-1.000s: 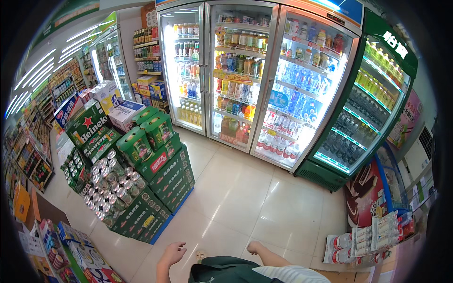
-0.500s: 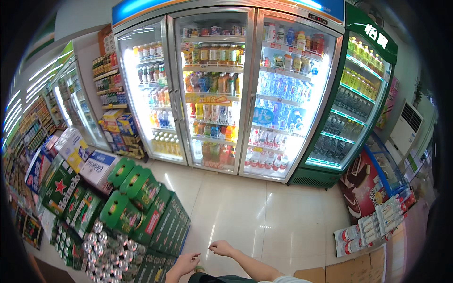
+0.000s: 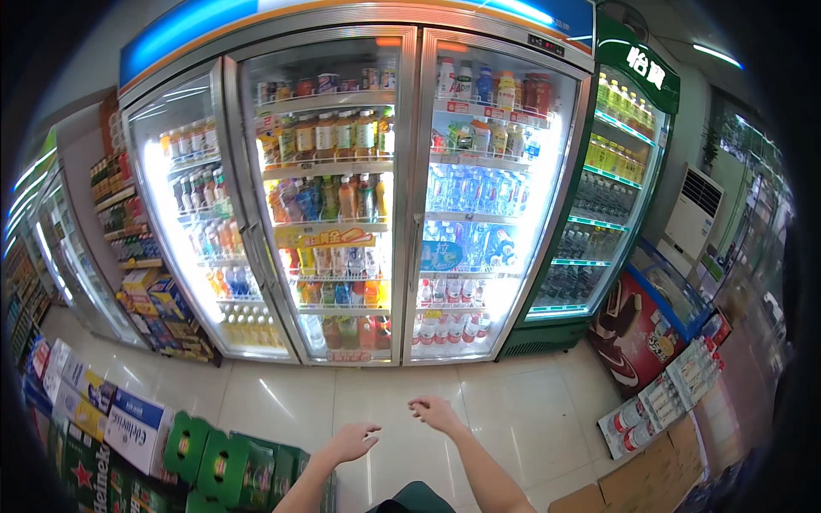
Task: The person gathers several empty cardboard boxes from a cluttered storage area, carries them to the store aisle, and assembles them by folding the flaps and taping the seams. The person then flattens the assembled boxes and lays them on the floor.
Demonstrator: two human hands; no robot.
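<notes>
Two bare forearms rise from the lower edge of the view, with no sleeves, watch, bracelet or rings showing on them. The left hand (image 3: 352,442) and the right hand (image 3: 436,413) wear no gloves. Between the forearms, at the bottom edge, sits a rounded patch of dark green fabric garment (image 3: 415,499), plain and unmarked.

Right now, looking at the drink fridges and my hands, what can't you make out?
- Head view, left hand and right hand: palms face down, hiding whether they hold anything.
- Green crates: cut off by the bottom edge.
- Bottles on the fridge's lower shelves: too small and washed out by glare to tell apart.
- Far left shelves: darkened by the lens rim.
</notes>
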